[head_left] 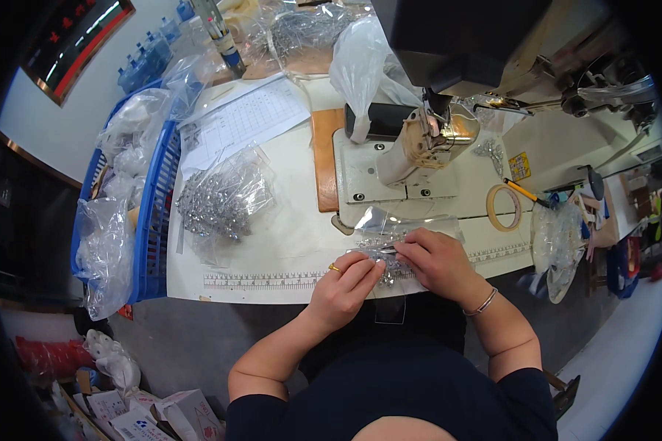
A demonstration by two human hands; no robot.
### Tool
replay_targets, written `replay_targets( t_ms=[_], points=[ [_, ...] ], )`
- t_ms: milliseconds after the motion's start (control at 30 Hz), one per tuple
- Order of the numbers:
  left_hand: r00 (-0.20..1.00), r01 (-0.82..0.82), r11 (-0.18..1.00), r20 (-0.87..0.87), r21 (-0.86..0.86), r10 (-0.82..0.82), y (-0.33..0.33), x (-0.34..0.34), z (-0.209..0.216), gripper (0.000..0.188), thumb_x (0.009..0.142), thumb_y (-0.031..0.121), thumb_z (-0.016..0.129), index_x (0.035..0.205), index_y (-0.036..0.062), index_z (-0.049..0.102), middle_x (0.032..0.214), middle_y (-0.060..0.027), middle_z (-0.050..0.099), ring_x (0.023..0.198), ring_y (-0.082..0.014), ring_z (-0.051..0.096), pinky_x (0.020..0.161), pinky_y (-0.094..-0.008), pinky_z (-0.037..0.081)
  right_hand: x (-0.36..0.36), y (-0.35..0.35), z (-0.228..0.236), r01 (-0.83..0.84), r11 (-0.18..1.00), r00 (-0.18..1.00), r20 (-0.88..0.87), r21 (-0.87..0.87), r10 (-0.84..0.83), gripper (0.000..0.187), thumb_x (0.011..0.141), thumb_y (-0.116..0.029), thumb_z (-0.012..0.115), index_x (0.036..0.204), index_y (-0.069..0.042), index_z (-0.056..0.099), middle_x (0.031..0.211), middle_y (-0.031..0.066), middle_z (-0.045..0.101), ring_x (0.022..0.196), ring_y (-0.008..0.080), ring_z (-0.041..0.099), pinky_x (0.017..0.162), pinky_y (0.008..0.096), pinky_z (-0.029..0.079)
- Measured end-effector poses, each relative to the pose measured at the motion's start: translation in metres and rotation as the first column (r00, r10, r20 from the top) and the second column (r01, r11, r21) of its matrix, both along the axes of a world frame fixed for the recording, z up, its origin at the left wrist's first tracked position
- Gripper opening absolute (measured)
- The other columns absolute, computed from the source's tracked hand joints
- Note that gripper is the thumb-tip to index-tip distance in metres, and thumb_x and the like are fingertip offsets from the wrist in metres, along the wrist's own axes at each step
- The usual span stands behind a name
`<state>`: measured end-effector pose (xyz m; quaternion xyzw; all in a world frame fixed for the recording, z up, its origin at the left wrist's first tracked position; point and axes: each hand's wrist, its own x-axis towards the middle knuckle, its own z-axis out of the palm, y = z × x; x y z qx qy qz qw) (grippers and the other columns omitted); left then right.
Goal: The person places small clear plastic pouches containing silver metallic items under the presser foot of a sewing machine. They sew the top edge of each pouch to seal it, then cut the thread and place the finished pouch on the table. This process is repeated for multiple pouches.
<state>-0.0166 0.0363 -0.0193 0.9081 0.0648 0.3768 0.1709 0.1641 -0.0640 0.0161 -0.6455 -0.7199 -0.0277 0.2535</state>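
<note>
At the table's front edge my left hand (342, 288), with a gold ring on it, is closed in a pinch over small shiny silver pieces (388, 276). Opposite it, my right hand (441, 266), a bracelet at the wrist, pinches something thin and metallic that I cannot make out. The fingertips of both hands nearly meet. Just beyond them lies a clear plastic bag (412, 222), its lower part among the silver pieces. What sits between my left fingers is too small to name.
A sewing machine (412, 158) stands right behind my hands. To the left are a bag of silver trimmings (224, 202), a paper sheet (250, 117) and a blue basket (151, 213). Tape (490, 209) and an orange pen (522, 192) lie right. A printed ruler (272, 281) follows the front edge.
</note>
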Motion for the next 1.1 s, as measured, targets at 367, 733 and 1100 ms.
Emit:
replay_targets(
  t_ms=[367, 733, 1100],
  points=[
    [0.999, -0.037, 0.975, 0.009, -0.219, 0.040, -0.001, 0.001, 0.003, 0.024, 0.068, -0.005, 0.067, 0.090, 0.0025, 0.066, 0.087, -0.0105, 0.059, 0.082, -0.0256, 0.060, 0.070, -0.0325, 0.051, 0.004, -0.014, -0.001, 0.215, 0.966, 0.909, -0.391, 0.142, -0.145, 0.021, 0.079, -0.007, 0.063, 0.100, -0.006, 0.059, 0.087, 0.0051, 0.055, 0.067, 0.0174, 0.057, 0.058, 0.0280, 0.046],
    [0.934, 0.277, 0.534, 0.355, -0.799, 0.047, -0.018, 0.007, 0.038, 0.015, 0.079, -0.010, 0.062, 0.091, -0.0039, 0.058, 0.092, -0.0081, 0.057, 0.081, -0.0118, 0.059, 0.070, -0.0220, 0.050, -0.010, -0.034, 0.023, -0.161, 0.945, 0.314, -0.922, -0.285, -0.225, 0.040, 0.072, -0.015, 0.077, 0.107, -0.002, 0.062, 0.078, -0.0011, 0.059, 0.076, 0.0059, 0.053, 0.073, 0.0224, 0.044],
    [0.792, 0.403, -0.605, 0.593, -0.687, -0.146, -0.052, -0.019, 0.033, 0.085, 0.083, 0.050, 0.058, 0.140, -0.0004, 0.020, 0.143, -0.0182, 0.029, 0.133, -0.0348, 0.027, 0.110, -0.0513, 0.017, 0.025, -0.017, 0.118, -0.691, 0.652, 0.665, -0.630, -0.313, 0.402, 0.042, 0.074, -0.015, 0.072, 0.112, -0.006, 0.057, 0.086, 0.0071, 0.065, 0.080, 0.0194, 0.061, 0.074, 0.0286, 0.046]
  ],
)
